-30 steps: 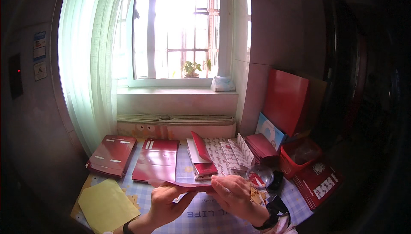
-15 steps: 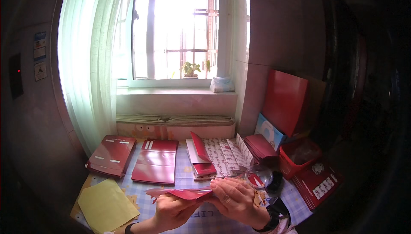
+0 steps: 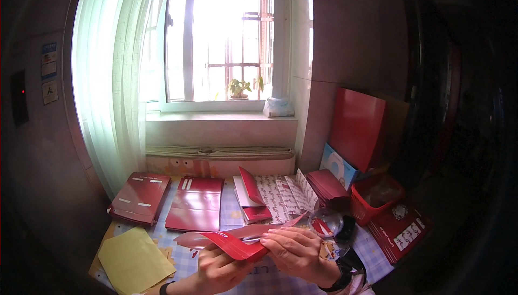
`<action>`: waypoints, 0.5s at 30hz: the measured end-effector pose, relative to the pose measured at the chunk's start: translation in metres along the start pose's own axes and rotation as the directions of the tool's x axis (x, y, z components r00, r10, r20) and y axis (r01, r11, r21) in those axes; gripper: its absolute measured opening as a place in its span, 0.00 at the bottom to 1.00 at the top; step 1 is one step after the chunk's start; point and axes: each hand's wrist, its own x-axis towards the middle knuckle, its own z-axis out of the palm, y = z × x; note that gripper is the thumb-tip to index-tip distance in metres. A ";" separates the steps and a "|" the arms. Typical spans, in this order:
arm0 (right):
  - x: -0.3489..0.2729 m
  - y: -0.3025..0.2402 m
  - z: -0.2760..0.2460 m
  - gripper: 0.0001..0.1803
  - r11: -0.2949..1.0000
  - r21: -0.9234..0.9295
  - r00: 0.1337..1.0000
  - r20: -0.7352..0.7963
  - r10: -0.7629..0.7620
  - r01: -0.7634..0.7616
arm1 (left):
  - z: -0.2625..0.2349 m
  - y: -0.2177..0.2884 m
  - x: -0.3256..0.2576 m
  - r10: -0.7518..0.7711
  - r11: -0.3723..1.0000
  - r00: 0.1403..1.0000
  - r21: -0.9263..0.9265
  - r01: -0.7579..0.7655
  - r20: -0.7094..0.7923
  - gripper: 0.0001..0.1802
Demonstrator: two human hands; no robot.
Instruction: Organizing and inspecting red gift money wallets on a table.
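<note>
Low over the checked tablecloth, my two hands hold a folded piece of glossy red card (image 3: 236, 246). My left hand (image 3: 218, 270) grips it from below, with fingers curled under the near flap. On its right end press the bent fingers of my right hand (image 3: 294, 247); the thumb is hidden. One flap tips toward me and a thinner panel rises behind it. Just beyond the hands lie white sheets with a brown print (image 3: 283, 198) and a standing red folded card (image 3: 253, 190). A clear round container (image 3: 327, 222) with red bits is beside my right hand.
Stacks of dark red card lie at the back left (image 3: 141, 198) and centre (image 3: 195, 203). Yellow paper (image 3: 135, 257) is at the near left. A red basket (image 3: 372, 208) and red printed card sheets (image 3: 396, 233) occupy the right. A tall red panel (image 3: 359, 127) leans behind.
The red card has tilted, so its near flap now faces up toward me and the back panel stands higher on the right. Both hands stay in nearly the same place.
</note>
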 end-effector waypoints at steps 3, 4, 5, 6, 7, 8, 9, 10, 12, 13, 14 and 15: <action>0.000 0.000 0.001 0.14 1.000 0.021 1.000 -0.015 -0.002 0.002 | -0.003 0.003 0.001 0.046 0.997 0.998 0.056 -0.044 -0.035 0.12; 0.000 0.001 0.001 0.15 1.000 0.030 1.000 -0.024 -0.002 0.003 | -0.006 0.004 0.000 0.057 0.994 0.998 0.098 -0.056 -0.006 0.12; 0.000 0.001 0.001 0.14 0.999 0.036 1.000 -0.023 -0.003 0.004 | -0.011 0.006 0.001 0.068 0.988 0.997 0.139 -0.070 0.024 0.12; 0.000 0.001 0.001 0.14 0.999 0.042 1.000 -0.021 -0.004 0.005 | -0.014 0.007 0.001 0.077 0.980 0.996 0.179 -0.085 0.055 0.12; 0.000 0.002 0.001 0.14 0.999 0.048 1.000 -0.019 -0.005 0.006 | -0.015 0.008 0.002 0.117 0.966 0.993 0.234 -0.113 -0.002 0.12; 0.000 0.002 0.002 0.14 0.999 0.053 1.000 -0.021 -0.003 0.004 | -0.014 0.010 0.003 0.160 0.947 0.986 0.289 -0.137 -0.055 0.12; 0.000 0.002 0.002 0.14 0.998 0.057 1.000 -0.023 0.000 0.001 | -0.014 0.011 0.005 0.204 0.925 0.973 0.345 -0.157 -0.106 0.12; 0.000 0.002 0.002 0.14 0.998 0.061 1.000 -0.024 0.003 -0.001 | -0.016 0.013 0.006 0.187 0.914 0.980 0.378 -0.147 -0.072 0.13; 0.000 0.001 0.002 0.14 0.998 0.057 1.000 -0.021 0.004 -0.003 | -0.020 0.017 0.009 0.149 0.886 0.989 0.445 -0.130 -0.007 0.14; 0.000 0.001 0.001 0.14 0.998 0.055 1.000 -0.019 0.004 -0.003 | -0.023 0.017 0.011 0.133 0.881 0.990 0.451 -0.142 0.053 0.16; 0.001 0.000 0.001 0.13 0.998 0.058 1.000 -0.011 0.007 -0.007 | -0.024 0.018 0.012 0.125 0.874 0.991 0.467 -0.134 0.050 0.16; 0.001 0.000 0.000 0.13 0.998 0.060 1.000 -0.004 0.009 -0.009 | -0.026 0.020 0.013 0.118 0.867 0.992 0.483 -0.125 0.047 0.16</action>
